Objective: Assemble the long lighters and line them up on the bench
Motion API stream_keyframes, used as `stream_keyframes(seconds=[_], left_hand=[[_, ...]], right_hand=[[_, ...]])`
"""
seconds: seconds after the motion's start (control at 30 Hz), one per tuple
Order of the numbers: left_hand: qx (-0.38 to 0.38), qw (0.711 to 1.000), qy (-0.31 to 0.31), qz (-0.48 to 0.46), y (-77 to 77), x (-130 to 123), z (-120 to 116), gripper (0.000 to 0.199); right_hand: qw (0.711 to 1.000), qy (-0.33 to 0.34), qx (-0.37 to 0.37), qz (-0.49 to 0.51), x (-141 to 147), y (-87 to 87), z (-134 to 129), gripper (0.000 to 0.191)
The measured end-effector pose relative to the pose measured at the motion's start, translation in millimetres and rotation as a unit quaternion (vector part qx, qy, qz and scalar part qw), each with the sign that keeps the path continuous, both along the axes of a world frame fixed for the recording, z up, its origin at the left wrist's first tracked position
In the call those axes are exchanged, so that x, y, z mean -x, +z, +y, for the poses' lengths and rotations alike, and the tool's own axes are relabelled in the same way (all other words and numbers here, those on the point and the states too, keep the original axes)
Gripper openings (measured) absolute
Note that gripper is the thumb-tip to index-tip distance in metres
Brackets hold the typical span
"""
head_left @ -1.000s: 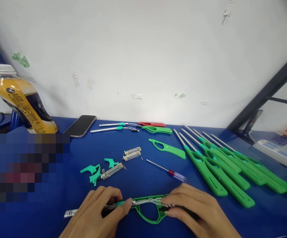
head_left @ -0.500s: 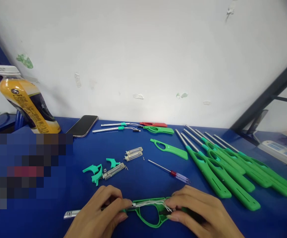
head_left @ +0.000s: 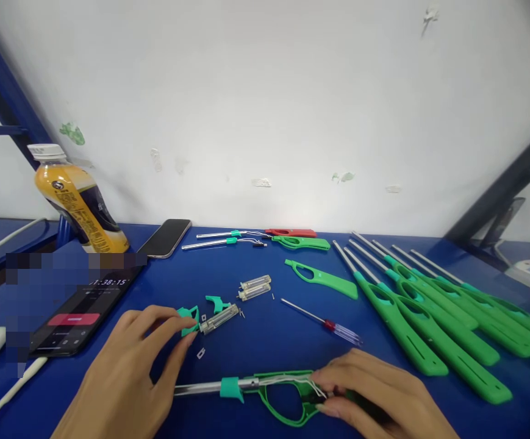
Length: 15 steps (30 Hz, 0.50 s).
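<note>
My left hand [head_left: 141, 360] reaches to the teal trigger pieces [head_left: 191, 318] on the blue table, its thumb and fingers pinching at one. My right hand [head_left: 365, 387] grips the handle end of an open green lighter shell [head_left: 287, 417] near the front edge. White wires [head_left: 287, 379] run along the shell to the fingertips of my right hand. A metal tube [head_left: 200, 388] with a teal collar [head_left: 231, 388] extends left from the shell, passing behind my left hand. Just right of the left fingertips lies a clear fuel tank [head_left: 219, 318], with another teal trigger [head_left: 218, 303] above it.
A screwdriver [head_left: 324, 322], two more clear tanks [head_left: 254, 288] and a green shell half [head_left: 324, 279] lie mid-table. Several green lighters [head_left: 429, 317] fill the right. Phones [head_left: 166, 238], a bottle [head_left: 79, 198] and a white cable [head_left: 13, 390] are left.
My left hand has left the metal tube and moved up and left to the teal pieces. The tube and its collar now show. My right hand keeps its grip. The view has shifted slightly.
</note>
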<state>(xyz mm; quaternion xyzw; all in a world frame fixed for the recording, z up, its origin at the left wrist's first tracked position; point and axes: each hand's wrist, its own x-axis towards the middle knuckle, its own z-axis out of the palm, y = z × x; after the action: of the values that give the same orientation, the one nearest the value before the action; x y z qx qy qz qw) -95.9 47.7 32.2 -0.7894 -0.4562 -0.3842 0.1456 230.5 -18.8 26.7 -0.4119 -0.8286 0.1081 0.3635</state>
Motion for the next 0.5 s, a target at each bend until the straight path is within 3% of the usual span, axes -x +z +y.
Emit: stream_keyframes(seconds=[0.27, 0.4, 0.5], left_hand=[[0.133, 0.989, 0.064, 0.028, -14.4, 9.6, 1.3, 0.058], [0.193, 0.978, 0.073, 0.012, -21.6, 11.3, -0.9, 0.049], [0.195, 0.977, 0.079, 0.007, -28.5, 19.0, -5.7, 0.038]], right_hand=[[0.999, -0.008, -0.031, -0.005, -1.8, 0.4, 0.1, 0.02], [0.999, -0.005, -0.034, -0.014, -1.5, 1.1, -0.3, 0.02], [0.999, -0.003, -0.033, -0.021, -0.4, 0.8, -0.4, 0.018]])
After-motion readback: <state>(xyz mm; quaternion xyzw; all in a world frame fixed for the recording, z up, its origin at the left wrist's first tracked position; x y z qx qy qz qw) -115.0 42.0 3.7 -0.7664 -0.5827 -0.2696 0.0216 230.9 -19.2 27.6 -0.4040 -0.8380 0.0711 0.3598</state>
